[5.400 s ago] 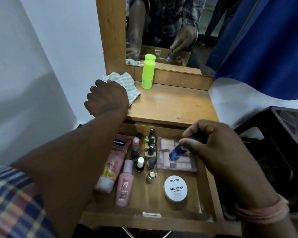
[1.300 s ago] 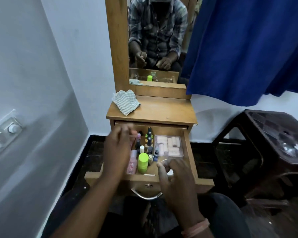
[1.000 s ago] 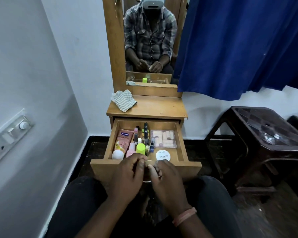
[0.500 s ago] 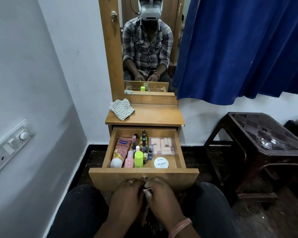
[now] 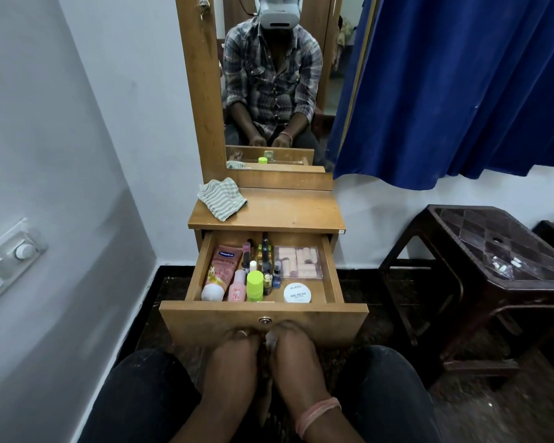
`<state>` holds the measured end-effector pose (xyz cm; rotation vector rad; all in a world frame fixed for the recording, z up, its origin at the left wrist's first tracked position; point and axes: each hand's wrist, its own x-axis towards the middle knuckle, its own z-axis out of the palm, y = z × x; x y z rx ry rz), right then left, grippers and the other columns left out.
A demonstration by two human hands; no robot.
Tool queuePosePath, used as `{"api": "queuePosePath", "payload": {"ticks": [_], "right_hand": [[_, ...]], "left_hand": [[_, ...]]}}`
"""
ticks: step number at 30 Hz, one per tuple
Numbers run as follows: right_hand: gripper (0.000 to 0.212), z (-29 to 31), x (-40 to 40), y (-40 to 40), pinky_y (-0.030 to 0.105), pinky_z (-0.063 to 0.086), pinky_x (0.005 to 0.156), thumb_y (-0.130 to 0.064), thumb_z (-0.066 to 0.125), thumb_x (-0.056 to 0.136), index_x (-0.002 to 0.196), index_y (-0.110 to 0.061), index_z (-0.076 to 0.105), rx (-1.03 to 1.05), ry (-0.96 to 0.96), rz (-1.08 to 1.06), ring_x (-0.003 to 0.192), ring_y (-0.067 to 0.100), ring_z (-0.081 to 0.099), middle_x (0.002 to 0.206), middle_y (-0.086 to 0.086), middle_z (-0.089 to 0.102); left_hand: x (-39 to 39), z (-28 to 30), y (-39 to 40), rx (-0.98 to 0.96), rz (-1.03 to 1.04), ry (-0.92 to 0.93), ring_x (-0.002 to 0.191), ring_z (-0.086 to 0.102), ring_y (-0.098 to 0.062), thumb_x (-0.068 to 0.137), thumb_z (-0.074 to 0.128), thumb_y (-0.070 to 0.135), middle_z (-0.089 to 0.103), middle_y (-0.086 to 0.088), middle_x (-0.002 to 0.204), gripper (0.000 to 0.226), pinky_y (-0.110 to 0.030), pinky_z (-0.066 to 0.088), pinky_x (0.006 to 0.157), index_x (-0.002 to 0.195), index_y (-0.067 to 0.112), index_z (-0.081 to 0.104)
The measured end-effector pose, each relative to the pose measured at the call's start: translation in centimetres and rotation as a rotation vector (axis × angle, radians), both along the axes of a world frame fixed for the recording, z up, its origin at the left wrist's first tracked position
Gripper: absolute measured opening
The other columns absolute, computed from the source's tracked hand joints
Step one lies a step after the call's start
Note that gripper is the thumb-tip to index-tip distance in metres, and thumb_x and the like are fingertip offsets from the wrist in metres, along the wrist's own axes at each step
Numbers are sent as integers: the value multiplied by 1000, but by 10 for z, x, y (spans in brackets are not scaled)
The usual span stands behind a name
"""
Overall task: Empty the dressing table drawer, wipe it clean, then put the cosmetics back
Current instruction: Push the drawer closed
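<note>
Both hands, left hand (image 5: 234,353) and right hand (image 5: 293,350), had dropped to the drawer (image 5: 263,324) front; grip state could not be told. Lime bottle (image 5: 255,285) had rejoined the cosmetics; restocking appeared complete.

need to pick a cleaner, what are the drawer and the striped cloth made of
Drawer: looks like wood or wood-look laminate board, given its tan grain pattern, flat panels and slight sheen. Striped cloth: soft woven fabric, probably cotton, matte, lying crumpled in folds.
</note>
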<state>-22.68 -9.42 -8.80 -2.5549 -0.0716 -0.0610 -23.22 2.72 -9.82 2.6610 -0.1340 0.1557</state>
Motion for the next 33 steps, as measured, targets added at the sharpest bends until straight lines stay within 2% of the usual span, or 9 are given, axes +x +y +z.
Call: {"api": "queuePosePath", "payload": {"ticks": [3,7,9,11,12,20,24,29,33], "right_hand": [[17,1,14,1,35,50,84,-6,57,93,103,-1,70,42,-18,-17,100,37,64,104,19,69],[19,-1,40,0,32,46,86,-1,57,93,107,5,70,90,-23,-40,105,37,62,110,23,68],[21,-3,54,-1,24,41,81,-1,55,95,109,6,69,124,-3,-66,108,37,61,112,23,67],[21,-3,68,0,6,28,69,-2,54,97,110,6,69,181,15,-101,108,35,61,113,22,67],[20,-4,76,0,3,26,68,-2,55,97,109,7,69,198,12,-111,108,35,61,112,22,68],[24,2,119,0,14,25,65,-2,51,100,113,11,65,178,41,-172,110,39,61,115,27,66],[23,11,133,-1,31,46,84,-9,57,96,110,5,69,102,40,-151,108,37,63,112,22,68],[21,17,153,-2,33,49,84,-7,58,95,108,5,69,109,58,-148,105,38,65,110,24,69],[21,17,171,-1,32,48,81,-4,57,94,106,8,68,154,75,-172,104,39,65,109,25,69]], "left_hand": [[22,-6,3,-70,-33,-8,119,60,-9,103,49,31,66,9,125,28,-20,41,98,122,32,70],[53,-8,4,-54,-93,-29,113,62,-11,98,57,27,69,6,119,24,-20,43,95,115,30,73],[70,-9,5,-30,-115,-25,111,63,-13,96,60,26,70,5,117,22,-22,44,95,113,27,75],[86,-8,4,-10,-127,17,109,64,-15,96,61,23,71,5,115,22,-23,45,95,113,24,75],[93,-5,3,2,-128,14,107,65,-16,95,61,20,72,3,112,22,-25,47,95,111,24,76],[140,-6,-7,75,-75,-12,111,60,-18,96,58,14,70,-1,116,27,-29,48,96,115,23,75],[155,-4,-8,55,-67,-17,107,60,-22,95,55,12,70,-4,111,28,-32,50,89,108,22,77],[175,0,-11,6,-48,-5,108,58,-24,97,53,11,68,-5,108,28,-34,50,91,105,19,78],[189,3,-15,-11,-20,6,109,54,-27,98,49,7,65,-8,103,28,-30,41,79,101,14,76]]}}
